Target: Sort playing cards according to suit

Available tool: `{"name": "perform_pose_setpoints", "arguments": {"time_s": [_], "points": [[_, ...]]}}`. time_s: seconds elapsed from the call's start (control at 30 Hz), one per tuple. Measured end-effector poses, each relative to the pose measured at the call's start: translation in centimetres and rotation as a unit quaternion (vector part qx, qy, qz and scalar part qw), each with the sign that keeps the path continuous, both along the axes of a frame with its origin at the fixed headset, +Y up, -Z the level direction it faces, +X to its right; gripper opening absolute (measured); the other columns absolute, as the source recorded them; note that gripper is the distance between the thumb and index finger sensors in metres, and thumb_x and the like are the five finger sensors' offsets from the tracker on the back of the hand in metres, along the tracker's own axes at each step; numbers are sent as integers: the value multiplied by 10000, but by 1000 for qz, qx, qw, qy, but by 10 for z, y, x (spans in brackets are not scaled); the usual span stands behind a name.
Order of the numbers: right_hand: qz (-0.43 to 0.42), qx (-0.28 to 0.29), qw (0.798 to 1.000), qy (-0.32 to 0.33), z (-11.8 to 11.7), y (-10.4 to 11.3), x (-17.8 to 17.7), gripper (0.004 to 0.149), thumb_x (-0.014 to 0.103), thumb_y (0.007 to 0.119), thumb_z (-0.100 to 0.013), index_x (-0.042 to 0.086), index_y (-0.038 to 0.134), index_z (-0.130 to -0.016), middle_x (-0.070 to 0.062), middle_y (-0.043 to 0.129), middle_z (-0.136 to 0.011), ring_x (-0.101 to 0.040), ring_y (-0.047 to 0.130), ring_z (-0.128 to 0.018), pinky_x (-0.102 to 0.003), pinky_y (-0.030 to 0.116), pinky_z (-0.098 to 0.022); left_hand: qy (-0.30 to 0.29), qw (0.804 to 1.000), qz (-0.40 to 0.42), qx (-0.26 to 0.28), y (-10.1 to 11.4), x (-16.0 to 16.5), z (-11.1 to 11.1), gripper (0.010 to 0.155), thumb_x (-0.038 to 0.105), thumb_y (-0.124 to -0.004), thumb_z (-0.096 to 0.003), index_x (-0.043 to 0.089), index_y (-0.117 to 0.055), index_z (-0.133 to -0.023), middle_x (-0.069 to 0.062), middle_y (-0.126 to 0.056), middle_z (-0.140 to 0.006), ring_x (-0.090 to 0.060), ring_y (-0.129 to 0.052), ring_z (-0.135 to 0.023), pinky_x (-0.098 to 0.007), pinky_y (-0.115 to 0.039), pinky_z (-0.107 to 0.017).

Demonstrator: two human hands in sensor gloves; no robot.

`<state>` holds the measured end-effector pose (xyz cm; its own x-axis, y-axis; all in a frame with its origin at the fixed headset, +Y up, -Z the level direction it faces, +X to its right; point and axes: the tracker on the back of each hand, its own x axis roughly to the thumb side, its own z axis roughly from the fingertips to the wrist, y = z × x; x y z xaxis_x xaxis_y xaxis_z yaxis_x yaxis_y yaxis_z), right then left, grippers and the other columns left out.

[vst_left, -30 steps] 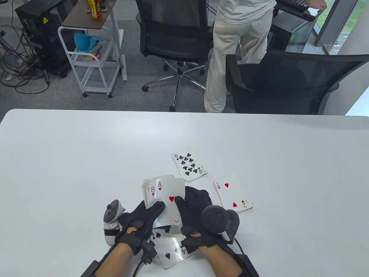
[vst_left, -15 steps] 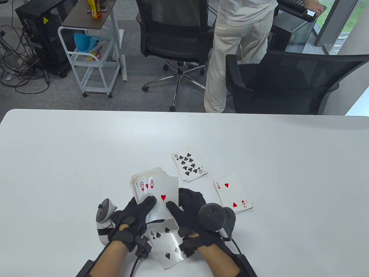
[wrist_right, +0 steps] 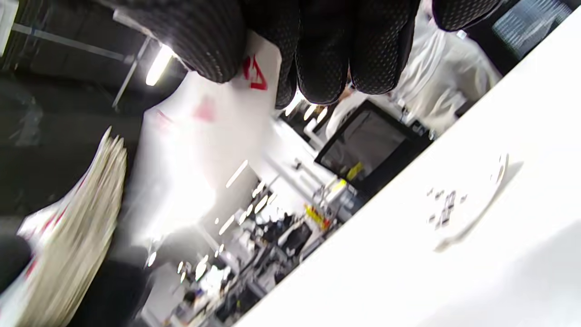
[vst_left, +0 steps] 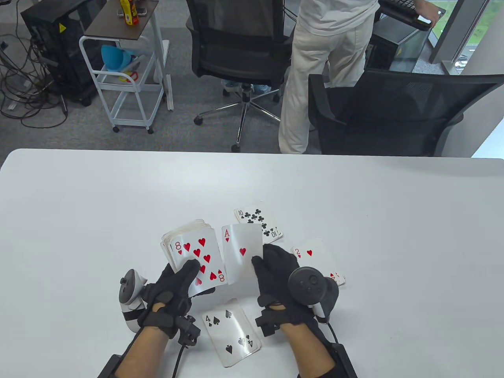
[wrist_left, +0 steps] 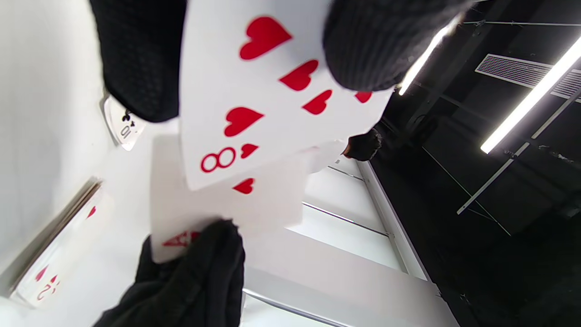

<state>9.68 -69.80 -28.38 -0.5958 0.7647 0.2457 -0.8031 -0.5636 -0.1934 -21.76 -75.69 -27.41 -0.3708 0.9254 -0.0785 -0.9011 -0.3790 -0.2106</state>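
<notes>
My left hand grips the deck face up above the table, the eight of hearts on top with my thumb across it. My right hand pinches the ace of hearts by its lower right edge, just right of the deck and clear of it. On the table lie three face-up piles: the ten of clubs behind the ace, the two of hearts partly hidden by my right hand, and the four of spades between my wrists.
A black office chair stands at the table's far edge on the right. A person in light trousers stands beyond it, beside another chair. A white cart is at the back left.
My right hand has drawn the ace of hearts off the deck to the right, uncovering the eight of hearts. My left hand has shifted the deck to the left.
</notes>
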Motion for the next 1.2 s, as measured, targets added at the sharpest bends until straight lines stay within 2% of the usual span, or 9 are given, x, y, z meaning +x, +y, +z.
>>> {"name": "perform_pose_setpoints", "arguments": {"time_s": [0.17, 0.33, 0.37, 0.47, 0.73, 0.8, 0.87, 1.07, 1.2], "points": [[20, -5, 995, -95, -4, 9, 63, 373, 337, 780, -575, 142, 825, -890, -222, 700, -1020, -508, 648, -945, -740, 428, -665, -5, 1000, -2, -4, -1, 3, 0, 595, 481, -858, -561, 266, -607, -1056, -4, -810, -1008, -300, -949, -841, -399, -950, -495], [53, -2, 983, -175, -3, 14, 105, 364, 347, 772, -579, 145, 819, -878, -232, 691, -1025, -522, 635, -944, -744, 419, -662, -19, 1000, -14, -11, -5, 13, 0, 595, 479, -857, -563, 262, -606, -1057, -10, -809, -1008, -304, -948, -840, -402, -950, -492], [65, -13, 981, -182, -3, 14, 112, 361, 350, 766, -582, 139, 827, -869, -237, 686, -1028, -525, 628, -947, -746, 414, -661, -20, 1000, -17, -12, -6, 14, 0, 593, 480, -855, -563, 264, -606, -1056, -9, -809, -1009, -304, -948, -840, -400, -949, -494], [95, -96, 976, -169, -7, 8, 127, 361, 352, 749, -596, 132, 822, -873, -246, 651, -1051, -543, 571, -971, -758, 372, -661, -25, 999, -19, -17, -8, 18, 0, 595, 479, -855, -563, 259, -605, -1057, -11, -810, -1007, -305, -949, -838, -401, -950, -493], [106, -203, 964, -135, -23, -20, 125, 354, 325, 825, -583, 132, 837, -879, -260, 606, -1078, -563, 500, -995, -772, 321, -657, -31, 999, -21, -27, -11, 22, 2, 595, 479, -854, -563, 259, -604, -1057, -14, -808, -1008, -305, -949, -837, -402, -951, -491], [119, -235, 954, -142, -26, -28, 124, 359, 316, 837, -582, 132, 833, -890, -265, 580, -1089, -570, 458, -1004, -779, 284, -652, -31, 999, -23, -28, -11, 22, 3, 596, 479, -852, -564, 258, -602, -1058, -15, -807, -1008, -306, -948, -838, -402, -950, -491], [179, -271, 932, -163, -32, -38, 122, 365, 316, 851, -580, 121, 837, -889, -272, 543, -1104, -575, 390, -1019, -782, 257, -650, -30, 999, -22, -28, -10, 22, 3, 596, 480, -850, -565, 257, -601, -1058, -13, -805, -1010, -305, -946, -841, -402, -949, -493], [287, -278, 891, -214, -41, -51, 114, 455, 339, 902, -553, 68, 783, -898, -276, 482, -1118, -563, 322, -1031, -779, 241, -651, -40, 998, -29, -30, -12, 27, 4, 599, 482, -846, -565, 253, -598, -1060, -19, -804, -1009, -310, -947, -838, -402, -949, -492], [306, -270, 887, -219, -41, -51, 108, 541, 371, 917, -544, 67, 706, -938, -276, 412, -1129, -559, 295, -1033, -777, 241, -651, -50, 998, -33, -32, -14, 30, 4, 596, 502, -823, -570, 251, -597, -1061, -25, -800, -1012, -312, -942, -839, -404, -945, -493]]}}
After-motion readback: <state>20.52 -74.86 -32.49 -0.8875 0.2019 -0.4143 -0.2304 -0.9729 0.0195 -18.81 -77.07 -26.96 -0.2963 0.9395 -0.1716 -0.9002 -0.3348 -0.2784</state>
